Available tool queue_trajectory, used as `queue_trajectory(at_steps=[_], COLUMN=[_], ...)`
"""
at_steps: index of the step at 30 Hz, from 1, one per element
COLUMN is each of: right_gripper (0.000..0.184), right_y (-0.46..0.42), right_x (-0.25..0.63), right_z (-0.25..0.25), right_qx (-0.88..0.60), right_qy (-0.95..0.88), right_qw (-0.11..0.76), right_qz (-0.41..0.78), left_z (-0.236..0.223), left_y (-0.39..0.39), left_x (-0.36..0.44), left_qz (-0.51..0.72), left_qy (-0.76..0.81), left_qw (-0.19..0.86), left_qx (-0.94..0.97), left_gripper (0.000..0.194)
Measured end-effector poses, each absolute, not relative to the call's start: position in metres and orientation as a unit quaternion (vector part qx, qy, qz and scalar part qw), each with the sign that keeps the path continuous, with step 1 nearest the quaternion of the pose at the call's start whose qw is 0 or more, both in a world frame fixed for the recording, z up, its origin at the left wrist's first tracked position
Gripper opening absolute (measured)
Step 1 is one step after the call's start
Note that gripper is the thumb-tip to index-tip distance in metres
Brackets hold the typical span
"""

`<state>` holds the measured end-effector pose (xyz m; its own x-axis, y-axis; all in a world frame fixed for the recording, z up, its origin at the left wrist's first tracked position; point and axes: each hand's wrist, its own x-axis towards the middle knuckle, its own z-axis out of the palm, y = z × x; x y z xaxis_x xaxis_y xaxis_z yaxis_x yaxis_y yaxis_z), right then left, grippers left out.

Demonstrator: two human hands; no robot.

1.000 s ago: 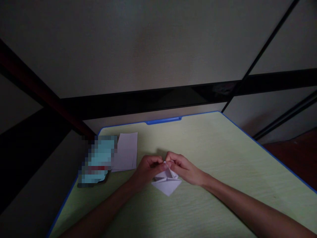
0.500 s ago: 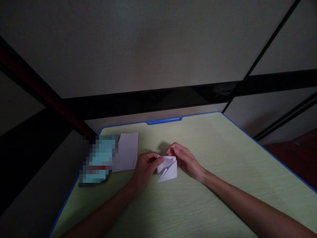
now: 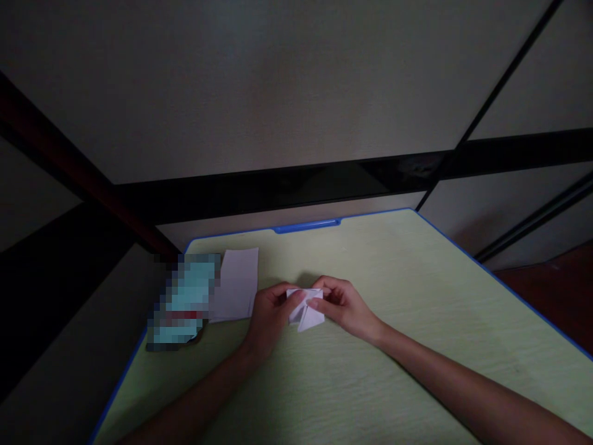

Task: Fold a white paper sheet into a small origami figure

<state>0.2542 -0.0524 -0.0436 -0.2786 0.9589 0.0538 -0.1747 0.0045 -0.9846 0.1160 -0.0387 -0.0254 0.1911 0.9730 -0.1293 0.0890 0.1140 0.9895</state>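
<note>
Pinching the folded white paper from both sides, with the left hand at its left edge, thumb laid over the front, and with the right hand at its right, thumb tip set close to the other thumb, fingers mostly hidden behind. Bringing the right thumb onto the front face, after being clear of it half a second ago, and shifting the paper slightly left. Apparently working a fold with both hands now, rather than steadying with one. Held directly between the hands, with a flap pointing down toward the wearer; hard to tell whether touching the pale table. Lying flat beyond the left hand: white sheets, beside or touching a pixelated object. Along the table's far edge, a blue strip; behind, a black band.
</note>
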Motion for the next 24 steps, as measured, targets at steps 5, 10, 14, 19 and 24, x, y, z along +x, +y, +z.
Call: queue_trajectory(at_steps=[5, 10, 14, 19, 24], right_gripper=[0.024, 0.026, 0.027, 0.031, 0.034], right_y=[-0.0535, -0.0524, -0.0512, -0.0511, -0.0517], right_x=[0.2530, 0.2532, 0.2544, 0.2542, 0.2535], right_z=[-0.0400, -0.0404, -0.0452, -0.0451, -0.0422], right_qx=[-0.394, -0.421, -0.418, -0.425, -0.431], right_qy=[-0.533, -0.533, -0.536, -0.536, -0.533], right_qw=[0.478, 0.487, 0.483, 0.479, 0.481], right_qz=[0.576, 0.549, 0.552, 0.551, 0.547], left_z=[-0.0303, -0.0309, -0.0272, -0.0250, -0.0273], left_y=[-0.0380, -0.0383, -0.0393, -0.0410, -0.0411], left_x=[0.1143, 0.1151, 0.1165, 0.1184, 0.1193], left_qz=[0.397, 0.400, 0.404, 0.403, 0.404], left_qy=[0.502, 0.498, 0.490, 0.485, 0.471], left_qw=[0.523, 0.525, 0.537, 0.541, 0.529], left_qx=[0.563, 0.562, 0.556, 0.557, 0.579], left_gripper=[0.018, 0.017, 0.016, 0.016, 0.017])
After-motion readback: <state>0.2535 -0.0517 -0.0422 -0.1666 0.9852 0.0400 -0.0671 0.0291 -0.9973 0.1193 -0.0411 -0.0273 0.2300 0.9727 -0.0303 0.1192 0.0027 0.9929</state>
